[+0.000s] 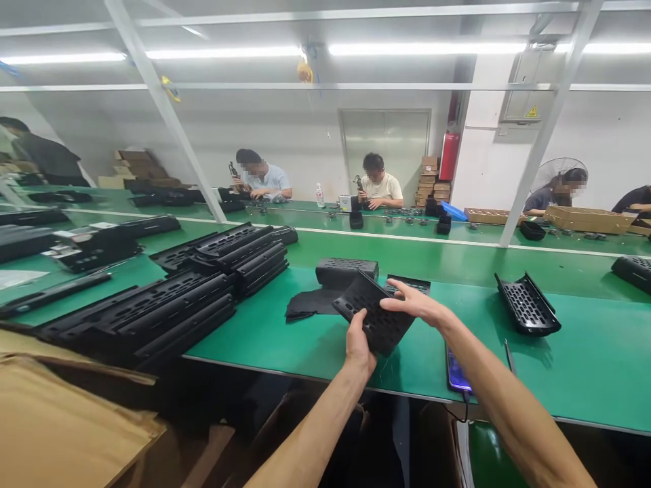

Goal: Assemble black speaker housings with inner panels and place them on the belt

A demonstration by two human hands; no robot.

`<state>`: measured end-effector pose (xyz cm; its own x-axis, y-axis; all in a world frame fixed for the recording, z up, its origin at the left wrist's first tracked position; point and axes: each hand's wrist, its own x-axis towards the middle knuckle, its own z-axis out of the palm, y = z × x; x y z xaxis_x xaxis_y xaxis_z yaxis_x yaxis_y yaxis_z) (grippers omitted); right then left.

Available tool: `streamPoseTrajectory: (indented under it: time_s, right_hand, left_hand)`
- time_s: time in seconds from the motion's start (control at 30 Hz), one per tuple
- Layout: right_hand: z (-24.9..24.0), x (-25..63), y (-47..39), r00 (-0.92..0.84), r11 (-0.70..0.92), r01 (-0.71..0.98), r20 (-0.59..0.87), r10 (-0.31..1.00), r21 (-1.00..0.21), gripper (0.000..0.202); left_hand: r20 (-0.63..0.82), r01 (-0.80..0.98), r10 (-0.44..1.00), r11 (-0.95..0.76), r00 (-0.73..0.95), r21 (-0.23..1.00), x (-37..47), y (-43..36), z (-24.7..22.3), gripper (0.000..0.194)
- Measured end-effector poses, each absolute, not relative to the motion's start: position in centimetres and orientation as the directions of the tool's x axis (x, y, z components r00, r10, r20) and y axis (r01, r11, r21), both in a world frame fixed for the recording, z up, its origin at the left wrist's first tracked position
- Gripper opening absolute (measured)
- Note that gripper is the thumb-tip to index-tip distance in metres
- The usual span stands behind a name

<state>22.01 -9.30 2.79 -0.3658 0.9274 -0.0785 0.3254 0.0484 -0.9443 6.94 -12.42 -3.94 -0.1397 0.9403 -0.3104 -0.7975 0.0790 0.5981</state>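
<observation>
One perforated black panel (389, 325) is held over the green table (305, 346), gripped by the left hand (361, 346); the right hand (416, 305), loosely spread, is at its far-right edge. Handling looks unfinished: stacked panels (167, 305) lie left, a curved panel (529, 305) right.

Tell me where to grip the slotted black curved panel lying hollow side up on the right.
Probably pinch the slotted black curved panel by its right-hand long edge, coming from above and the right: its two long sides curve up, so that rim stands off the green worktop.
</observation>
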Motion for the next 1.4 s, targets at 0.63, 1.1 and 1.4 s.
streamPoseTrajectory:
  time_s: [0.63, 1.1, 1.4]
  right_hand:
    - [-3.3, 31.1, 3.5, 0.225, 0.187, -0.023, 0.177, 0.958, -0.982, 0.052]
    - [-5.7, 29.8, 6.5, 0.244, -0.038, -0.017, -0.041, 0.969, -0.999, 0.049]
    - [-2.9, 30.2, 3.0, 0.397, -0.057, 0.077, -0.021, 0.918, -0.995, 0.083]
  left_hand:
    - [-0.470, -0.513, 0.883, 0.404, 0.001, 0.758, 14.9, -1.4, -0.9, 0.063]
    - [-0.361, -0.525, 0.931, 0.279, -0.058, 0.804, 5.6, -6.4, -5.8, 0.021]
    - [-0.312, -0.550, 0.943, 0.198, -0.120, 0.811, -0.4, -12.6, -6.2, 0.020]
